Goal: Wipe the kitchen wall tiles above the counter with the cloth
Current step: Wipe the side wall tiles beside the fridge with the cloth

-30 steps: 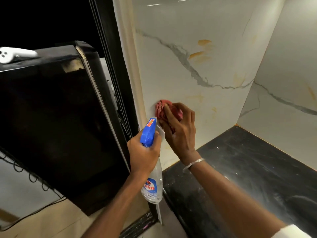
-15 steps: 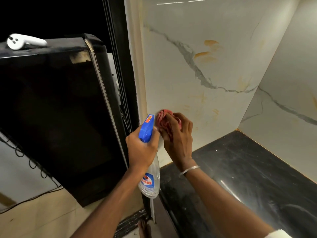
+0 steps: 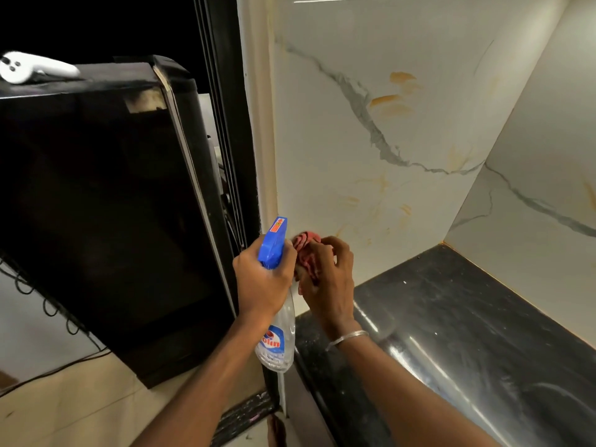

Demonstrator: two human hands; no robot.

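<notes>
The white marble-look wall tiles (image 3: 354, 150) rise above the black counter (image 3: 467, 317) and carry grey veins and orange smears. My right hand (image 3: 329, 279) grips a bunched red cloth (image 3: 306, 250) and holds it against the lower left part of the tile, just above the counter. My left hand (image 3: 263, 279) grips a clear spray bottle (image 3: 277, 337) with a blue trigger head, held upright right beside the cloth.
A tall black appliance (image 3: 106, 204) stands to the left, with a white handheld controller (image 3: 29, 67) lying on its top. A dark vertical frame (image 3: 225, 124) separates it from the tiles. The right wall tile (image 3: 541, 175) meets the counter in a corner.
My right hand has slid the cloth down the tile toward the counter. My left hand with the bottle has stayed beside it.
</notes>
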